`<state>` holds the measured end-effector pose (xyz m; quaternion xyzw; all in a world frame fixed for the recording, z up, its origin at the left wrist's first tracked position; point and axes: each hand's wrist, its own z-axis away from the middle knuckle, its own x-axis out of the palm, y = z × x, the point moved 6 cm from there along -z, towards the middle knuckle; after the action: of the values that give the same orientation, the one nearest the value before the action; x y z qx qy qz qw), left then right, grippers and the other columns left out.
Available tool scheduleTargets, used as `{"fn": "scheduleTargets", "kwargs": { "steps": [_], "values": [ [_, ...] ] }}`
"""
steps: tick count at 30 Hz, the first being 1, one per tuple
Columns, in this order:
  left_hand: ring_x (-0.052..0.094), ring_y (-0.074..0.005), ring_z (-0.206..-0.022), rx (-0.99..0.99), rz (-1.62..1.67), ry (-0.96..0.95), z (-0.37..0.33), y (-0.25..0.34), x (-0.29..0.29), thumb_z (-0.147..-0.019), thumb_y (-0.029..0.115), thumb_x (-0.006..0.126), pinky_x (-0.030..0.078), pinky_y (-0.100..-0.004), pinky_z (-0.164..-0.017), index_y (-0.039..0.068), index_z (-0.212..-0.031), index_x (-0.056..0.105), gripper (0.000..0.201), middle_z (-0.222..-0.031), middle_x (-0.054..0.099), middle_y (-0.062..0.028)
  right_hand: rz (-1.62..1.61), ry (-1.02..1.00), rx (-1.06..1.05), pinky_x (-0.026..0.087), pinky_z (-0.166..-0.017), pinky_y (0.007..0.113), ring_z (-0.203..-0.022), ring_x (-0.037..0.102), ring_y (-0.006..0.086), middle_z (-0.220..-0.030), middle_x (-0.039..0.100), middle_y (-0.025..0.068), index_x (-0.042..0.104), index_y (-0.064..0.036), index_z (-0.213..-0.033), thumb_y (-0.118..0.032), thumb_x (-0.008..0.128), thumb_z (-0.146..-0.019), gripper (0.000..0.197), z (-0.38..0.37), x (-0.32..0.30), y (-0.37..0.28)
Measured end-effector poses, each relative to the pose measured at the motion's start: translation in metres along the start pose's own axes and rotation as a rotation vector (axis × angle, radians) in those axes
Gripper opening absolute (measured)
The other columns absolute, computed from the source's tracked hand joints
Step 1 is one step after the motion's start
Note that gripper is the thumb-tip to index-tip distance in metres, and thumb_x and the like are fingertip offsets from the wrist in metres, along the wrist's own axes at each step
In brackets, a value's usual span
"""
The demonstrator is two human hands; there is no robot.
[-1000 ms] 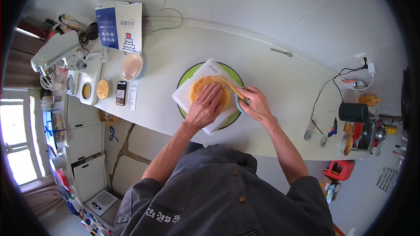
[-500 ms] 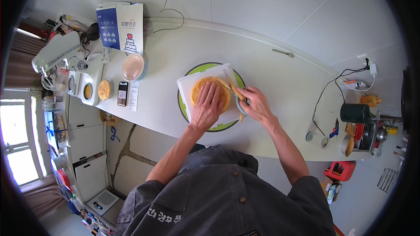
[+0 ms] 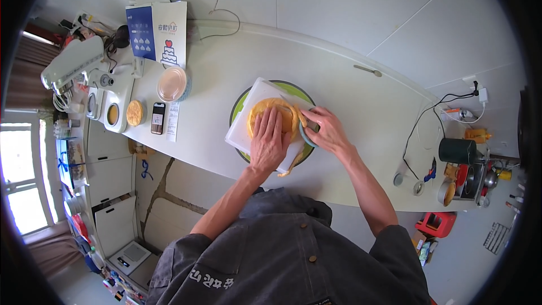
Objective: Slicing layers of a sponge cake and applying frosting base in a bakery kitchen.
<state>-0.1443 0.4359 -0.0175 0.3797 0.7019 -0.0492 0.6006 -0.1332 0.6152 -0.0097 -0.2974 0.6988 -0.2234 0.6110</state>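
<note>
A round golden sponge cake (image 3: 261, 105) lies on a white square board (image 3: 240, 131), which rests on a green round turntable (image 3: 237, 107) with a dark rim. My left hand (image 3: 270, 140) is laid flat on the cake top, fingers stretched out. My right hand (image 3: 327, 131), at the cake's right edge, is closed around the blue-grey looped handle (image 3: 306, 136) of what look like scissors; the blades are mostly hidden. A trimmed brown strip of cake edge (image 3: 295, 162) hangs from the right side over the board toward me.
Left on the white counter (image 3: 214, 79) are a lidded tub (image 3: 172, 84), a phone (image 3: 158, 118), a paper slip (image 3: 173, 121), a small round cake (image 3: 135, 113), a stand mixer (image 3: 76, 68) and a printed box (image 3: 157, 31). A spatula-like tool (image 3: 367, 70) lies at the back. Cables (image 3: 420, 130) and a dark green canister (image 3: 457, 151) stand right.
The board and cake have turned clockwise under my left hand. The loose strip has swung from the right side toward me. My right hand stays at the cake's right edge.
</note>
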Motion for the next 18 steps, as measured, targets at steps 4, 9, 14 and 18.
{"fn": "scheduleTargets", "kwargs": {
  "steps": [4,9,14,18],
  "values": [
    [0.043,-0.0385,-0.142,0.094,0.065,-0.019,-0.004,-0.015,-0.007,-0.092,0.022,0.067,0.032,-0.0514,-0.119,-0.009,-0.139,0.051,0.058,-0.148,0.050,-0.0230,-0.094,-0.110,0.128,0.055,-0.082,0.038,-0.088,0.063,0.0285,-0.097,0.067,0.0098,0.071,-0.0113,-0.126,-0.003,0.067,-0.081,0.047,0.004,0.000,0.018],
    [0.049,-0.0356,-0.138,0.257,0.204,-0.081,-0.014,-0.025,-0.019,-0.089,0.019,0.071,0.036,-0.0486,-0.118,-0.005,-0.134,0.057,0.053,-0.143,0.056,-0.0206,0.005,-0.044,0.008,0.053,-0.081,0.040,-0.090,0.062,0.0291,-0.097,0.065,0.0103,0.070,-0.0099,-0.128,0.000,0.066,-0.080,0.048,0.006,-0.005,0.013],
    [0.050,-0.0358,-0.137,0.362,0.275,-0.167,-0.020,-0.025,-0.023,-0.089,0.020,0.072,0.037,-0.0480,-0.118,-0.006,-0.132,0.058,0.052,-0.140,0.057,-0.0213,-0.026,-0.077,0.014,0.053,-0.082,0.040,-0.093,0.062,0.0292,-0.098,0.066,0.0110,0.069,-0.0103,-0.128,-0.002,0.067,-0.080,0.049,-0.007,0.000,0.010],
    [0.048,-0.0389,-0.138,0.135,0.129,0.002,-0.010,-0.019,-0.016,-0.089,0.022,0.071,0.035,-0.0493,-0.119,-0.009,-0.135,0.054,0.058,-0.142,0.055,-0.0251,-0.031,-0.170,0.110,0.053,-0.084,0.040,-0.093,0.061,0.0303,-0.099,0.066,0.0110,0.069,-0.0109,-0.128,-0.008,0.068,-0.081,0.047,0.001,0.000,0.028]
  ]
}}
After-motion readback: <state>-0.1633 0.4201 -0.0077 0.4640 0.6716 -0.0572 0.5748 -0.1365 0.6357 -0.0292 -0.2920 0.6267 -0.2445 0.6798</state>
